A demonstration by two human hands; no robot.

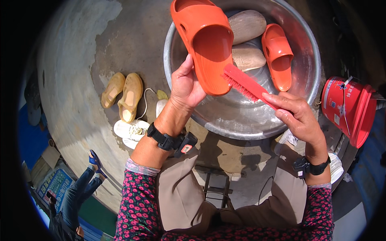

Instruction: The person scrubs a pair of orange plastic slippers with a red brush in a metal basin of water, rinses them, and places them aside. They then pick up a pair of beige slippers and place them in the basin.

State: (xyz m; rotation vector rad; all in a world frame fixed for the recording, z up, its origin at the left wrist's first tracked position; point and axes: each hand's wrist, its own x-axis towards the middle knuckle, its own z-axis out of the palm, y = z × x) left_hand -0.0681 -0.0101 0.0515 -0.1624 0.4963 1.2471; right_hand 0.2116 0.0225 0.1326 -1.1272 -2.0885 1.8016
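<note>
My left hand (187,84) grips an orange slide sandal (211,21) by the side of its sole, holding it above a wide metal basin (211,123). A red scrubbing brush (248,79) is held by its handle in my right hand (297,116). Its head end meets the sandal's footbed near one end, bristles turned to the lower left. Inside the basin lie the matching orange slide sandal (278,57) and two pale shoes with patterned soles, one upper (248,26) and one lower (248,57). The held sandal hides part of the basin.
Yellowish slip-on shoes (131,93) and white laced sneakers (129,129) stand on the partly wet concrete floor at left. A red plastic bucket (346,105) is right of the basin. Another person's jeans-clad legs (81,192) show at lower left. A white shoe (336,167) lies beside my right wrist.
</note>
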